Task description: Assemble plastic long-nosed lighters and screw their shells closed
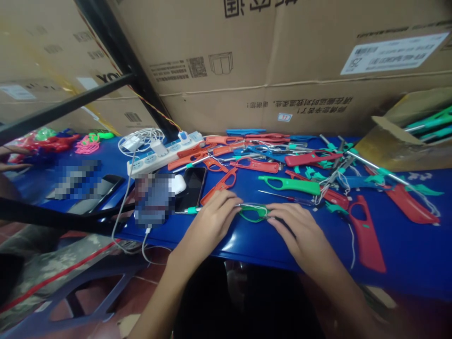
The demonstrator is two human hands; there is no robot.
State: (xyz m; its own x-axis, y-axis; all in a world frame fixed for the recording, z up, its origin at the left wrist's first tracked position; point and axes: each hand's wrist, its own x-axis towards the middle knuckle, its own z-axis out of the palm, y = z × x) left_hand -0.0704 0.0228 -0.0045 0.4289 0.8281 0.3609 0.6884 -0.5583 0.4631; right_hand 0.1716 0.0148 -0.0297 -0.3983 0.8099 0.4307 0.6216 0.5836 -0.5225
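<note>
My left hand [216, 217] pinches one end of a green lighter casing [253, 214] at the table's front edge. A metal tube with a teal collar [192, 210] sticks out to the left of that hand. My right hand [300, 228] has its fingers closed on the casing's other end. A thin white wire runs along the casing between my hands; the finer parts are too small to make out. Just beyond lie another green lighter casing [294, 184] and a screwdriver [287, 197]. A red casing [367, 235] lies right of my right hand.
Several orange and red casings [256, 165] and metal tubes lie heaped behind on the blue table [416, 254]. A power strip [165, 155], phones [190, 188] and a charging cable are on the left. Cardboard boxes [264, 56] stand behind; a black frame [67, 103] crosses the left.
</note>
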